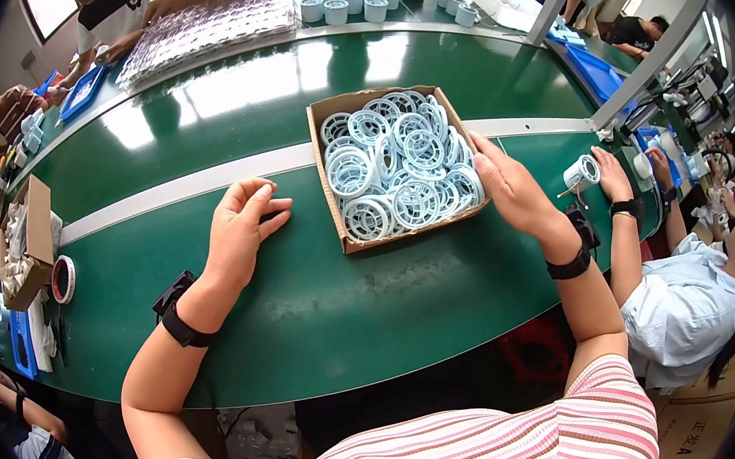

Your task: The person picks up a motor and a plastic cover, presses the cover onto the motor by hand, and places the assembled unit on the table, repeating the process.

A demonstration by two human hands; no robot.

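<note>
A cardboard box (353, 246) stands on the green table in front of me, filled with many light-blue plastic rings (418, 202) with spoked inner parts. Its right wall is where my right hand (510, 180) rests, fingers stretched along the side and thumb near the rim. My left hand (246, 220) hovers over the table left of the box, apart from it. Its fingers are loosely bent and spread, with nothing visible in them. Both wrists wear black straps with small dark devices.
A roll of tape (64, 279) and a carton of white parts (32, 238) are at the left. Beside me on the right, a co-worker's hand (615, 177) is near a light-blue cup-shaped part (581, 173). More cups (336, 11) and clear trays (203, 32) line the far side.
</note>
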